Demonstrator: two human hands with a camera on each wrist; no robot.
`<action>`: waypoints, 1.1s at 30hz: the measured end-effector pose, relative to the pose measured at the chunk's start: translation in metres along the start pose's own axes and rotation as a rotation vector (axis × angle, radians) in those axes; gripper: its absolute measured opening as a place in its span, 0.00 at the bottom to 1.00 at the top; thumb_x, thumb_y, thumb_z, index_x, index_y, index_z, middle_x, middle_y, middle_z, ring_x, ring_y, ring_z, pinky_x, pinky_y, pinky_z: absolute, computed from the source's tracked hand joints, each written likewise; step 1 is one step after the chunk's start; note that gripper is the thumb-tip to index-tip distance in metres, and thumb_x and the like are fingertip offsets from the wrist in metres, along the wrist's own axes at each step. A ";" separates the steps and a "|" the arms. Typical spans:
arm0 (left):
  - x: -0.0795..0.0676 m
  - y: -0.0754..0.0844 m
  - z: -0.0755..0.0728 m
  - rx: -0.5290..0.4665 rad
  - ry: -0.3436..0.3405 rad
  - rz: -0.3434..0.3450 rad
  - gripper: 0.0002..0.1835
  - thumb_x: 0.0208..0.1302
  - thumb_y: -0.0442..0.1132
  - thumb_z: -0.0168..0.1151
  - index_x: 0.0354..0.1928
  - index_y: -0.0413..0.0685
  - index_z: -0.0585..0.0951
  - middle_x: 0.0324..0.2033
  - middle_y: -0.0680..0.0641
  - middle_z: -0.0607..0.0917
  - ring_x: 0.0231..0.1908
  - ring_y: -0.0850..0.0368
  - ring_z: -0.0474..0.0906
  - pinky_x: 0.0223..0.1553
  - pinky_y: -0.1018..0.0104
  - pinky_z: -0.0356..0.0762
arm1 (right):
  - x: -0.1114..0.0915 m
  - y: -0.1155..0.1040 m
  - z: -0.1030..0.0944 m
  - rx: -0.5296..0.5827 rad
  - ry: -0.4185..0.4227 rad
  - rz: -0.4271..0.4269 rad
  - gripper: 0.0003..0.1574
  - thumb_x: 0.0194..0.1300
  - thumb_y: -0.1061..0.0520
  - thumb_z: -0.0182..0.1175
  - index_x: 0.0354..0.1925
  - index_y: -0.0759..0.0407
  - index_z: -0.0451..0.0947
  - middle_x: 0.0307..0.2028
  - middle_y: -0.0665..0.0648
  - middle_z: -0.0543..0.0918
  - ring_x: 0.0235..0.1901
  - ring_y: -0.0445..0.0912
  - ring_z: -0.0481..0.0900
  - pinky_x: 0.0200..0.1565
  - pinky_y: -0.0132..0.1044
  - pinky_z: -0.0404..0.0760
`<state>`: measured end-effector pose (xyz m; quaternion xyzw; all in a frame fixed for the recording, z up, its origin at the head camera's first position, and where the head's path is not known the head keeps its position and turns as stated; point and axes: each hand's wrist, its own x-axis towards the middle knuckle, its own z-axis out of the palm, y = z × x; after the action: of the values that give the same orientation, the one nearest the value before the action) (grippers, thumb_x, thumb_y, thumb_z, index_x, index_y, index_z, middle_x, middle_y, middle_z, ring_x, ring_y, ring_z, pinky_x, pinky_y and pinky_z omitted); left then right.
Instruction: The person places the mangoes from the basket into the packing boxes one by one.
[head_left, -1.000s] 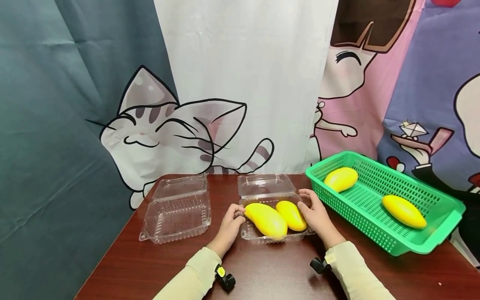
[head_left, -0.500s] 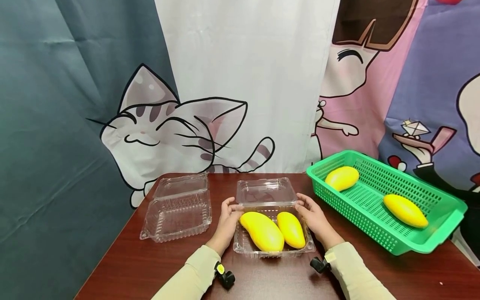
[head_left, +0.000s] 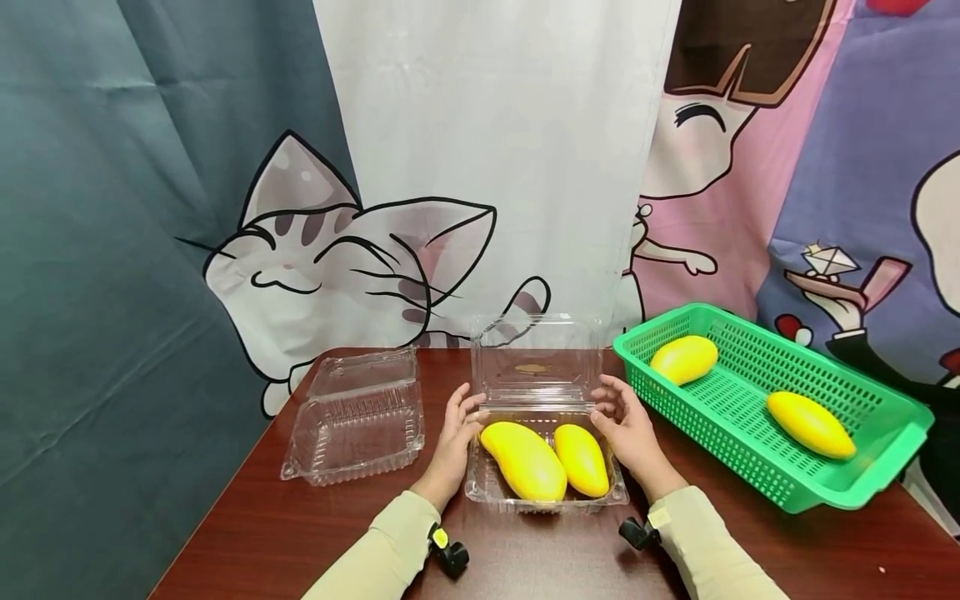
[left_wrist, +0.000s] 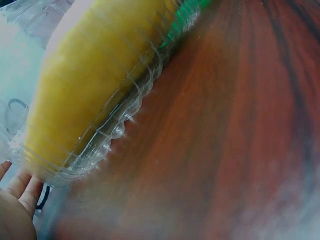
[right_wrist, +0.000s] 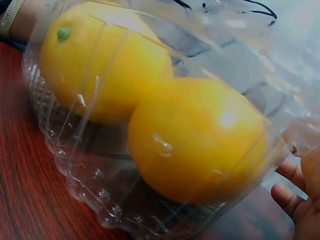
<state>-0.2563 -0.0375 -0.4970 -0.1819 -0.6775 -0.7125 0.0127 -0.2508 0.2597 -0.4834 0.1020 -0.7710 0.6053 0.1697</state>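
obs.: left hand (head_left: pixel 452 437) at the left side of a hinged clear plastic clamshell box (head_left: pixel 487 502), right hand (head_left: pixel 630 425) at its right, both near the hinge. fingers of both relaxed, thumbs apart, closed round nothing; left fingertips appear to touch the box; right-side contact, cannot tell. clear rectangular lid (head_left: pixel 536 350) upright at the far side; hands probably flank the hinge to steer it evenly.

in the box: a larger curved yellow mango (head_left: pixel 525 462) left, a smaller oval yellow mango (head_left: pixel 581 460) right, side by side, presumably to fit one layer.

right: green plastic mesh basket (head_left: pixel 757 354) with a yellow mango at far left (head_left: pixel 685 360) and another at near right (head_left: pixel 810 425), likely the reserve. left: second clear clamshell (head_left: pixel 360 429), lid back, on the red-brown wooden desk (head_left: pixel 540 558), presumably kept within reach.

count: mangoes 4 (2 boxed, 2 in basket); clamshells 2; baskets 1.
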 end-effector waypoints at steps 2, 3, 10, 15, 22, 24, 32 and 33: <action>0.000 -0.001 -0.001 0.007 -0.025 0.004 0.29 0.75 0.35 0.39 0.77 0.48 0.55 0.72 0.39 0.63 0.69 0.39 0.64 0.64 0.51 0.62 | 0.000 0.001 0.000 0.002 0.010 0.002 0.33 0.67 0.75 0.57 0.68 0.68 0.63 0.56 0.70 0.76 0.49 0.56 0.75 0.46 0.25 0.75; 0.000 -0.001 -0.001 -0.011 -0.030 0.008 0.28 0.76 0.36 0.38 0.76 0.46 0.56 0.72 0.39 0.63 0.69 0.38 0.64 0.65 0.49 0.61 | 0.000 0.002 0.000 0.007 0.019 0.005 0.31 0.67 0.75 0.57 0.66 0.68 0.64 0.56 0.71 0.76 0.49 0.56 0.75 0.47 0.25 0.75; 0.001 0.000 0.001 -0.153 -0.020 0.071 0.24 0.76 0.37 0.32 0.70 0.37 0.49 0.72 0.30 0.61 0.68 0.30 0.61 0.68 0.45 0.55 | 0.000 0.003 0.000 -0.009 0.071 0.024 0.16 0.67 0.72 0.59 0.53 0.69 0.71 0.51 0.70 0.81 0.45 0.46 0.79 0.42 0.27 0.78; 0.001 0.000 0.002 -0.139 -0.049 0.021 0.23 0.79 0.43 0.28 0.68 0.38 0.52 0.73 0.33 0.61 0.71 0.33 0.59 0.68 0.45 0.53 | -0.001 0.006 -0.002 -0.005 0.131 0.079 0.10 0.67 0.68 0.61 0.47 0.68 0.77 0.46 0.62 0.82 0.40 0.40 0.79 0.38 0.29 0.79; 0.000 0.000 0.001 -0.118 -0.001 -0.007 0.23 0.76 0.45 0.33 0.64 0.38 0.58 0.61 0.36 0.68 0.59 0.46 0.71 0.58 0.60 0.64 | -0.005 0.005 -0.005 0.094 0.157 0.129 0.05 0.70 0.67 0.55 0.42 0.72 0.74 0.39 0.52 0.81 0.38 0.42 0.77 0.39 0.30 0.77; -0.001 0.000 0.001 -0.104 0.008 -0.003 0.23 0.75 0.44 0.35 0.64 0.37 0.59 0.60 0.37 0.67 0.58 0.48 0.69 0.59 0.59 0.64 | -0.005 0.005 -0.006 0.133 0.146 0.134 0.06 0.70 0.68 0.52 0.41 0.74 0.73 0.40 0.50 0.82 0.41 0.41 0.77 0.42 0.28 0.77; -0.003 -0.002 -0.002 -0.115 -0.049 -0.015 0.24 0.69 0.37 0.37 0.63 0.33 0.56 0.64 0.26 0.69 0.65 0.44 0.66 0.67 0.54 0.57 | -0.012 0.006 -0.011 0.200 0.048 0.163 0.09 0.74 0.66 0.46 0.44 0.74 0.70 0.34 0.49 0.77 0.28 0.40 0.73 0.30 0.30 0.74; -0.004 -0.003 -0.002 -0.124 -0.063 -0.024 0.24 0.69 0.36 0.38 0.64 0.33 0.56 0.65 0.26 0.69 0.63 0.46 0.68 0.65 0.57 0.60 | -0.013 0.007 -0.011 0.196 0.028 0.147 0.09 0.74 0.65 0.46 0.45 0.73 0.69 0.35 0.49 0.77 0.29 0.40 0.74 0.31 0.30 0.75</action>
<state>-0.2541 -0.0406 -0.5007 -0.1965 -0.6342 -0.7473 -0.0286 -0.2393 0.2714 -0.4923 0.0528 -0.7112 0.6898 0.1250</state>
